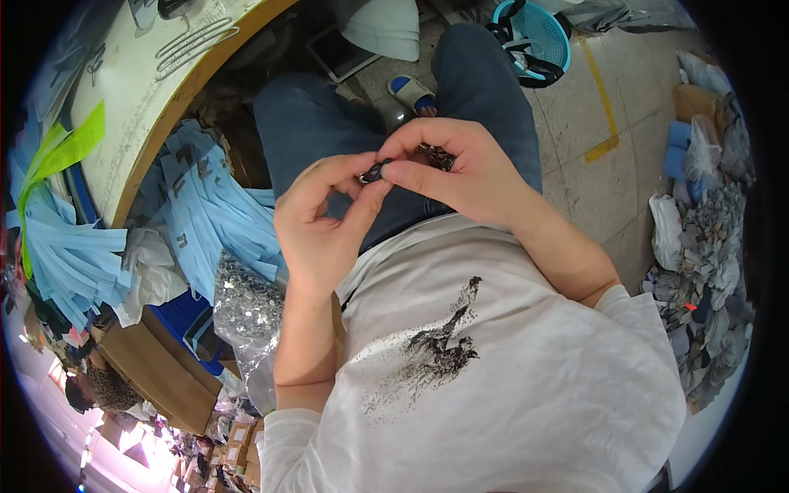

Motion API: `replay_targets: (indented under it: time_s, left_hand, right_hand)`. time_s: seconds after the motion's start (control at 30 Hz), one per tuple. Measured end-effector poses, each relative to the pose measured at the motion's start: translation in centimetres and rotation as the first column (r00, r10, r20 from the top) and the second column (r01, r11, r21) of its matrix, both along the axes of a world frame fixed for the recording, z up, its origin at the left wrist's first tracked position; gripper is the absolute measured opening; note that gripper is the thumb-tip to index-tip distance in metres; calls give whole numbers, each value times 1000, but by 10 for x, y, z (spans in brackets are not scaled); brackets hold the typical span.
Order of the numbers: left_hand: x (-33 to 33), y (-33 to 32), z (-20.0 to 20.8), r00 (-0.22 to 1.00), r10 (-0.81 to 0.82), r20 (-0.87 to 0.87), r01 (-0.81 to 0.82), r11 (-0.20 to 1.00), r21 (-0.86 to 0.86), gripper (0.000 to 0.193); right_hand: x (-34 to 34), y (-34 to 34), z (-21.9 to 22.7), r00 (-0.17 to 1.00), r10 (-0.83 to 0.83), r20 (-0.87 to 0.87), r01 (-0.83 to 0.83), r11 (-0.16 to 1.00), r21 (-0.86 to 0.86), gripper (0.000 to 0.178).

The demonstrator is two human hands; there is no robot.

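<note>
Over my lap, both hands meet at a small dark patterned piece (374,172) that looks like cloth. The thumb and fingers of my left hand (320,209) pinch its near left end. My right hand (456,168) pinches it from the other side with thumb and forefinger. More black-and-white patterned material (441,156) shows inside the curl of my right fingers; whether it is the same piece I cannot tell. Its full shape is hidden by my fingers.
A curved white table (136,115) with a bent metal wire (193,49) stands at left. Light blue strips (205,209) hang beside it. A clear bag (246,308) and cardboard box (152,361) sit nearer. Far right are a blue basket (556,45) and grey scraps (711,263).
</note>
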State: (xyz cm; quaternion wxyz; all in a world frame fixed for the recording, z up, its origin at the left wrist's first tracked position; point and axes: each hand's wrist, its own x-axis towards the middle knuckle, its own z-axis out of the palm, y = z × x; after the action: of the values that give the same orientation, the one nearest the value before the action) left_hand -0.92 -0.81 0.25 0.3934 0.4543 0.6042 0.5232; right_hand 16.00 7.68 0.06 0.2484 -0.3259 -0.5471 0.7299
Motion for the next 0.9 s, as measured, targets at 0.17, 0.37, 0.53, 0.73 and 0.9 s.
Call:
replay_targets:
  time_s: [0.17,0.37,0.53,0.73,0.9]
  left_hand:
    - [1,2,1,999,33,-29,-33,999,8,28]
    - [1,3,0,989,55,-139,-47,997,66,27]
    - [3,-1,-1,993,60,-101,-47,991,121,25]
    - [8,-2,0,966,-44,254,8,990,141,25]
    - [8,-1,-9,849,-187,494,67,966,250,29]
  right_hand:
    - [1,1,-2,997,-26,-69,25,1000,-15,12]
    - [0,1,3,997,-43,-70,39,997,-68,12]
    - [7,3,3,989,-80,-125,25,919,-393,13]
    - [4,1,3,966,-215,-141,103,826,-555,14]
    - [3,2,2,960,-214,-180,74,817,-572,14]
